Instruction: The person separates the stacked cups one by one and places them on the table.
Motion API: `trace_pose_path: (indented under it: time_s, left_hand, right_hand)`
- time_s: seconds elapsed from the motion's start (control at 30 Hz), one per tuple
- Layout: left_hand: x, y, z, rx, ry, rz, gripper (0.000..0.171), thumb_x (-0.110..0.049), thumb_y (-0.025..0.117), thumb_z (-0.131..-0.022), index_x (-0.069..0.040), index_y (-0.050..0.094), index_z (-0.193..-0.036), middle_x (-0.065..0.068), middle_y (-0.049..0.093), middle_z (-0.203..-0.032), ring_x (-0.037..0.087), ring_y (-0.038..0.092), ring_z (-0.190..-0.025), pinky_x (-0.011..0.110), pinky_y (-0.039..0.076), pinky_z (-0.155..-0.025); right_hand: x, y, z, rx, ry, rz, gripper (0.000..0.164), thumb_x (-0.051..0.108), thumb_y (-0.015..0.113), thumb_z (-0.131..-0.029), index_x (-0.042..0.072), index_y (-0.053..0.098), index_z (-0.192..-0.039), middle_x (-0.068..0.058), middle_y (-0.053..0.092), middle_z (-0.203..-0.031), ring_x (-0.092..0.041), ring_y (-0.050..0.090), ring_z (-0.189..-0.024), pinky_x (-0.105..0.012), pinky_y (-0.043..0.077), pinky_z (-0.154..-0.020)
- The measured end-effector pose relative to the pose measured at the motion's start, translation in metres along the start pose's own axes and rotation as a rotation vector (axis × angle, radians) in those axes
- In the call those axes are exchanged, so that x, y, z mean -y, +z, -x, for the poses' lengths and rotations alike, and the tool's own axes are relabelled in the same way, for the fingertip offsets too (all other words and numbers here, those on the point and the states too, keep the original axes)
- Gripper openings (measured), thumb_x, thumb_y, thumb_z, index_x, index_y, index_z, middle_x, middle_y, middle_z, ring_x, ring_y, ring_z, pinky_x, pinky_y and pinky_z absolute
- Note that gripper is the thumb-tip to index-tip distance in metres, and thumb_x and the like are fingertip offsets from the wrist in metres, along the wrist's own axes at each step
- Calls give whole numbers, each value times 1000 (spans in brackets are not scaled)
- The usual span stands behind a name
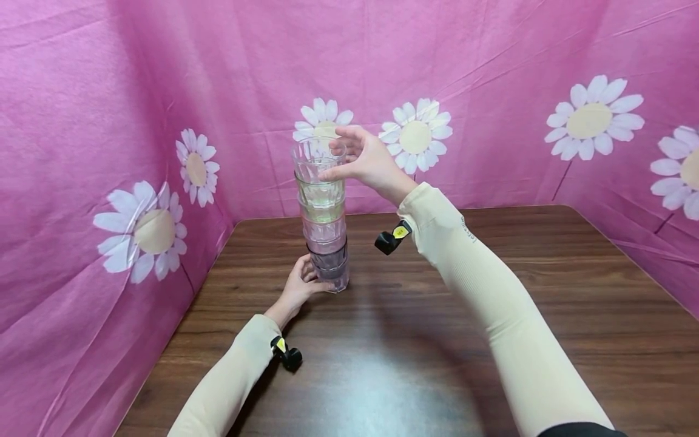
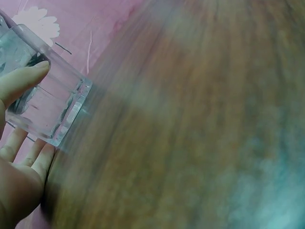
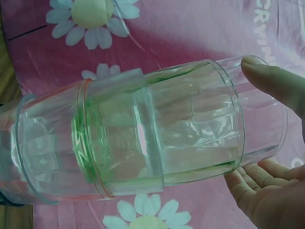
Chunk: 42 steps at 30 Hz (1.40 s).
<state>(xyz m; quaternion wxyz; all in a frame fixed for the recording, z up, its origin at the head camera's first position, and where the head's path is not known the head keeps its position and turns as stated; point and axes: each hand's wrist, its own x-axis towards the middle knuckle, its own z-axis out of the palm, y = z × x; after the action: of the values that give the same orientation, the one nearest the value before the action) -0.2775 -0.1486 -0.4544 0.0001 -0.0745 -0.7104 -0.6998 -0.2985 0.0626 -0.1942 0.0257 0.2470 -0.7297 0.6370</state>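
Observation:
A tall stack of nested see-through cups (image 1: 323, 227) stands on the wooden table, tinted clear, greenish, pinkish and dark grey. Low on it, my left hand (image 1: 300, 288) holds the bottom cup (image 2: 59, 107), thumb across the front and fingers on the far side. At the top, my right hand (image 1: 371, 161) has its thumb and fingers on either side of the clear top cup (image 3: 262, 109). Below that cup, the right wrist view shows a greenish cup (image 3: 200, 119) and an orange-rimmed one. Part of the right fingers is hidden behind the cup wall.
The brown wooden table (image 1: 437, 340) runs to a pink cloth backdrop (image 1: 262, 73) with large white daisies, which hangs behind and at both sides. Each sleeve carries a small black wrist camera, one at the left (image 1: 292, 359) and one at the right (image 1: 388, 243).

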Motion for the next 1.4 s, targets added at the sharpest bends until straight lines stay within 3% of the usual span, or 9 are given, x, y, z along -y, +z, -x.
trace_pose_path:
  time_s: [0.33,0.7,1.1,1.4]
  left_hand:
    - [-1,-1,0,9,0,37,75,20,74,-70,1,43,-135,7,63,-118,16,61,-99,28,50,-89]
    - [-1,-1,1,7,7,43,76,20,74,-69,2,43,-136,11,63,-119,18,61,-100,29,50,-90]
    - [2,-1,1,11,4,56,74,21,73,-70,3,43,-136,10,62,-117,17,61,-98,28,52,-87]
    - [2,-1,-1,6,1,43,75,20,74,-70,2,44,-136,10,63,-120,18,61,-100,27,51,-87]
  right_hand:
    - [2,1,1,-41,-9,-41,85,-2,86,-71,2,43,-145,-12,62,-129,-24,57,-119,-29,47,-99]
    - [17,-11,-3,-129,-56,-41,81,4,90,-68,7,53,-141,-7,64,-126,-21,58,-117,-32,50,-97]
    - [33,-27,1,-184,-131,-181,76,-10,85,-67,3,56,-136,-12,66,-124,-31,59,-115,-33,53,-93]
    - [34,-46,8,-237,-97,-213,78,-13,85,-66,4,57,-136,-12,64,-124,-24,59,-115,-31,51,-96]
